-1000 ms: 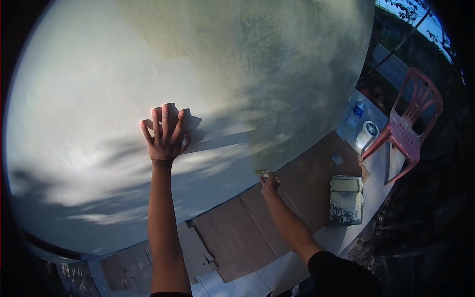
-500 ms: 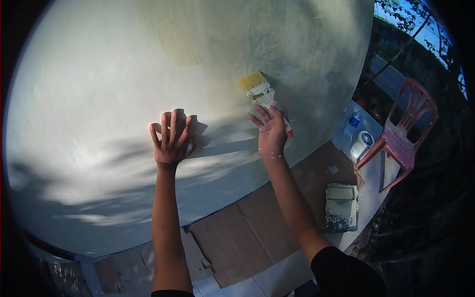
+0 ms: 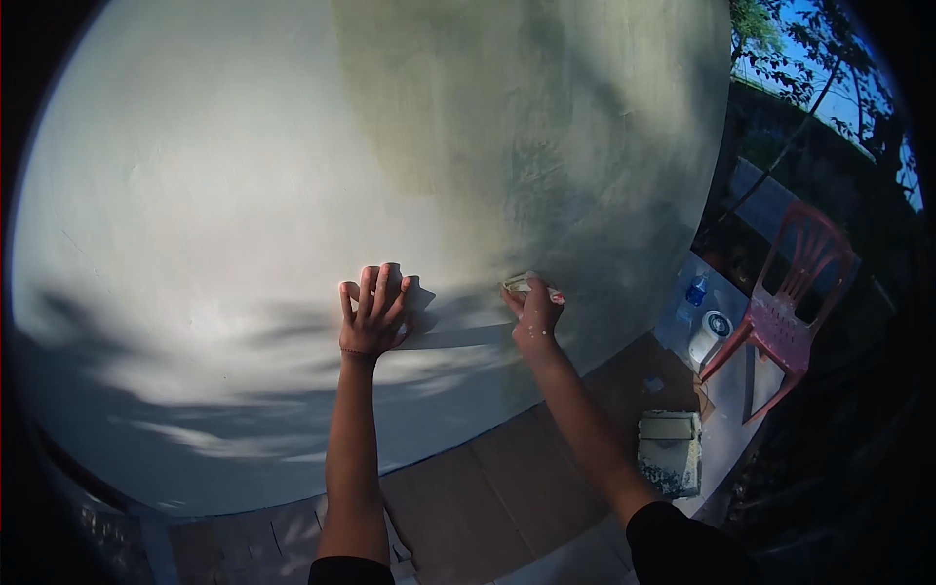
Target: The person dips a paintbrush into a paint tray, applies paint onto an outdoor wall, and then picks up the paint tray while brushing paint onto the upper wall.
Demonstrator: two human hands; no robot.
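A pale wall point(image 3: 224, 195) fills most of the view, with a greenish-beige painted patch point(image 3: 439, 107) on its upper middle and right. My left hand point(image 3: 372, 317) rests against the bare-toned part with fingers spread, holding nothing. To its right, my right hand point(image 3: 537, 320) is closed around a paintbrush point(image 3: 518, 284), which is close to the wall near the edge of the patch. The brush is seen foreshortened, so I cannot tell whether its bristles touch the surface. White paint specks dot the right wrist.
Cardboard sheets point(image 3: 458, 502) cover the ground along the wall's foot. A paint-smeared tray point(image 3: 671, 450) sits at lower right. Beyond it are a white tub point(image 3: 711, 338), a water bottle point(image 3: 696, 290) and a pink plastic chair point(image 3: 783, 319). Trees point(image 3: 770, 44) stand behind.
My right hand has brought the brush down the wall and turned it from upright to nearly sideways. The left hand stays on the wall, while the whole view has shifted slightly.
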